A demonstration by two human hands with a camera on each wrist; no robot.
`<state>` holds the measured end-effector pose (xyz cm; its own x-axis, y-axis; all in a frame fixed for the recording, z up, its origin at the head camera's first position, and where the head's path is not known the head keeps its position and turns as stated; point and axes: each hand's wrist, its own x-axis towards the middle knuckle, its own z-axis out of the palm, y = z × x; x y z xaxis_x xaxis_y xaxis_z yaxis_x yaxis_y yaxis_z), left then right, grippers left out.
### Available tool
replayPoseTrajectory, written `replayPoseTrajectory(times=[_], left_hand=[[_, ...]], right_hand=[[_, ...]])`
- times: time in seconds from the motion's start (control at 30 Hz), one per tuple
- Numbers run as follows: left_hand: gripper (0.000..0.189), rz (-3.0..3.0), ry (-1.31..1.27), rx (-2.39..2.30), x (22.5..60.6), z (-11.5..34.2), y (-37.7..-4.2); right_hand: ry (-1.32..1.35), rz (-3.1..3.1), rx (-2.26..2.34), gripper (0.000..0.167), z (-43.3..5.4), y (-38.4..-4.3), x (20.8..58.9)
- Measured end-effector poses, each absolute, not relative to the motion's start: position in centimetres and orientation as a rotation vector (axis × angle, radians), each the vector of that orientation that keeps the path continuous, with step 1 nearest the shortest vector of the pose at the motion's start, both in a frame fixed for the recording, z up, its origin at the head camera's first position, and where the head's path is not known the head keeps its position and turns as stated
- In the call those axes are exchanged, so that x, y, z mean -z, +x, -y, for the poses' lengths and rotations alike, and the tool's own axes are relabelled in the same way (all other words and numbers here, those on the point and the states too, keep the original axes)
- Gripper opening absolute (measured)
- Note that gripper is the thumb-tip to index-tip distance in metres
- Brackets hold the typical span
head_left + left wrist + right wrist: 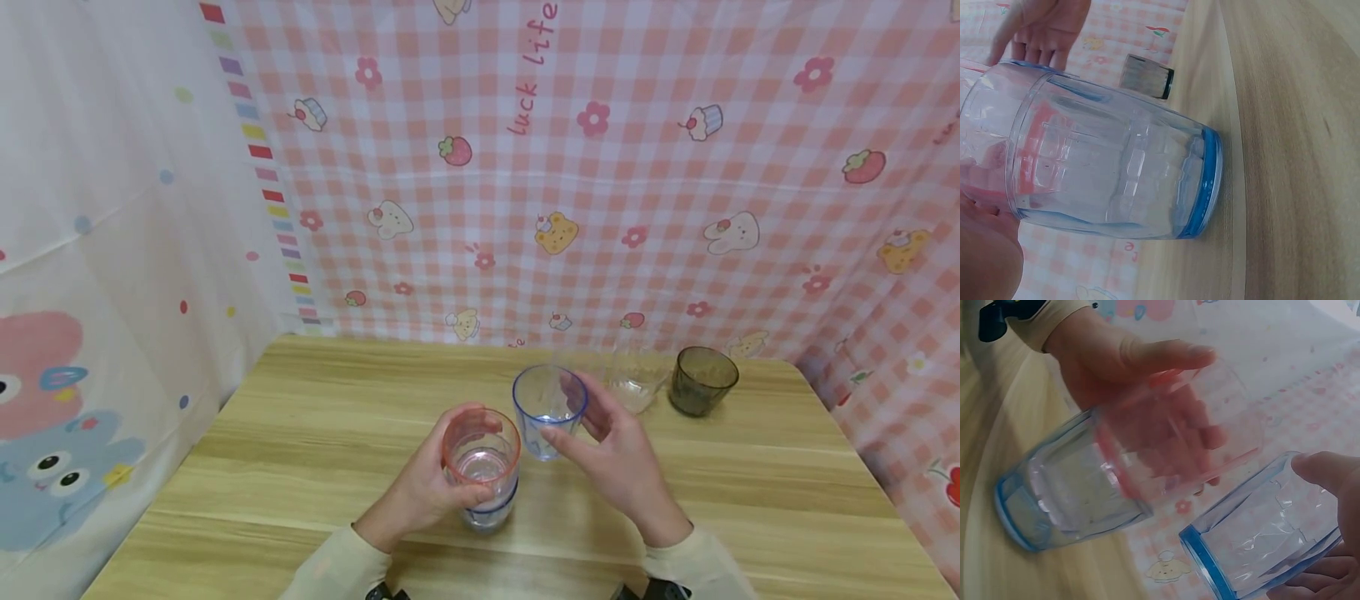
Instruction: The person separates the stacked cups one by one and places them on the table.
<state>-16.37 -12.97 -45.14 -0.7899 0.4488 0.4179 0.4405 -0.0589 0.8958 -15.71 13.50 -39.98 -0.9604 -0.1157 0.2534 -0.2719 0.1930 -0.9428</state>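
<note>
Pink-rimmed cup (483, 462): clasped around its wall by the left grip (435, 482), seated in the lower blue-rimmed cup (487, 522), long axis near upright. Contact between the lower base and the table (300, 467): cannot tell. Key offset, just right and farther out, apart from the stacked pair: single blue-rimmed cup (546, 437), mouth up, roughly upright, nearer the right grip (628, 465). Pinched there between thumb and fingers, left of the palm. Farther right: dark cup (697, 385).

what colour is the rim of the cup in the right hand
The rim is blue, showing best in the head view.
</note>
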Motion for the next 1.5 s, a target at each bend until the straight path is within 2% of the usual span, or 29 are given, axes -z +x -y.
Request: replayPoseTrajectory(times=[0.43, 0.63, 1.13, 1.5], left_hand=[[0.088, -2.14, 0.993, -2.039, 45.2, 13.0, -16.4], [0.089, -2.134, 0.988, -2.035, 45.2, 13.0, -16.4], [0.09, -2.149, 0.953, -2.027, 45.0, 13.1, -16.3], [0.088, -2.162, 0.959, -2.019, 45.0, 13.0, -16.4]], right_hand=[[0.267, 2.473, -1.914, 0.09, -12.7, -16.8, 43.1], [0.257, 2.49, -1.913, 0.086, -12.3, -17.2, 44.4], [0.193, 2.551, -1.872, 0.092, -11.7, -17.8, 46.3], [0.19, 2.571, -1.79, 0.086, -11.2, -19.0, 47.0]])
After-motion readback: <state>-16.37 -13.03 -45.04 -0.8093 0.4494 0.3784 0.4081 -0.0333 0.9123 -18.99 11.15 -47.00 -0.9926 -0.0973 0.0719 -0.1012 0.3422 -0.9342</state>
